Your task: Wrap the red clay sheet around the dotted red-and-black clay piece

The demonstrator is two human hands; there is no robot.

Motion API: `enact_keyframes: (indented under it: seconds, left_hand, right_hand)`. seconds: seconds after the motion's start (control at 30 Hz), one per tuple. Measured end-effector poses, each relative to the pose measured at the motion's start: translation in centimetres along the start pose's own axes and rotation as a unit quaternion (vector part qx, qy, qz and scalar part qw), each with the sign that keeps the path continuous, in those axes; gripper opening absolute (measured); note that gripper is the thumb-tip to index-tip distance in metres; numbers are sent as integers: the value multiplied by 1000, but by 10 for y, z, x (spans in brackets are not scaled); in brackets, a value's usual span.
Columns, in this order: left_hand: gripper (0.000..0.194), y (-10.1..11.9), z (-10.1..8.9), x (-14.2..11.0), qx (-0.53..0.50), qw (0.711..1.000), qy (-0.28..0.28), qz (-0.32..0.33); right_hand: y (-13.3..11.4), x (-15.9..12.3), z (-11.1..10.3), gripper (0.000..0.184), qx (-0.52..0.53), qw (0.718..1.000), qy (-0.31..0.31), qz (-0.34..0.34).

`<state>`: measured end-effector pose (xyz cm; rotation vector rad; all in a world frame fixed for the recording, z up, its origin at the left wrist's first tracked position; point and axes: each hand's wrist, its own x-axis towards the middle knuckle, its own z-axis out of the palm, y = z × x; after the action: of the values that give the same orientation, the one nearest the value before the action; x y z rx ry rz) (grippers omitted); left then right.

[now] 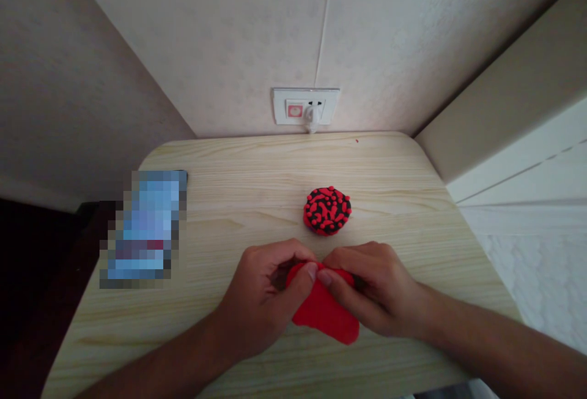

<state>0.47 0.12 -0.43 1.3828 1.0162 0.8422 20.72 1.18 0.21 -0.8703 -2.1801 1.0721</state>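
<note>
A flat, soft-looking red piece of modelling clay is pinched along its far edge by both hands. My left hand grips it between thumb and forefinger at the left of that edge. Right beside it, my right hand pinches the same edge, the two thumb tips nearly meeting. The clay's lower part spreads toward me, and its far corners are partly covered by fingers. Just beyond the hands sits a round black clay piece decorated with red dots and squiggles, with red showing at its side.
On the left of the wooden table lies a phone-like device, its screen blurred. A wall socket with a plug stands behind the back edge. A tiny red crumb lies near that edge. A pale panel borders the right.
</note>
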Motion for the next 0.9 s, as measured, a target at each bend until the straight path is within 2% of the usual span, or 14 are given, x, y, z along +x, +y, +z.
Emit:
enact_keyframes:
  seconds: [0.1,0.2,0.37,0.43,0.6,0.9]
  left_hand:
    - [23,3,0,1,-28,1000,0,-8]
    - [26,2,1,0,-45,998,-4,-44]
    - [23,0,2,1,-102,990,-12,-95]
    - [24,1,2,2,-98,990,-4,-99]
    - [26,6,-1,2,-51,995,19,-88]
    - [27,6,0,3,-113,988,16,-105]
  right_hand:
    - [1,-1,-1,21,12,1000,-11,19]
    - [2,-3,-1,23,23,999,-22,28]
    - [1,-3,-2,29,14,999,16,40]
    - [1,-3,-2,29,26,998,21,60]
    - [0,-3,-4,33,65,992,-14,110]
    - [0,-2,-6,35,81,989,-12,125]
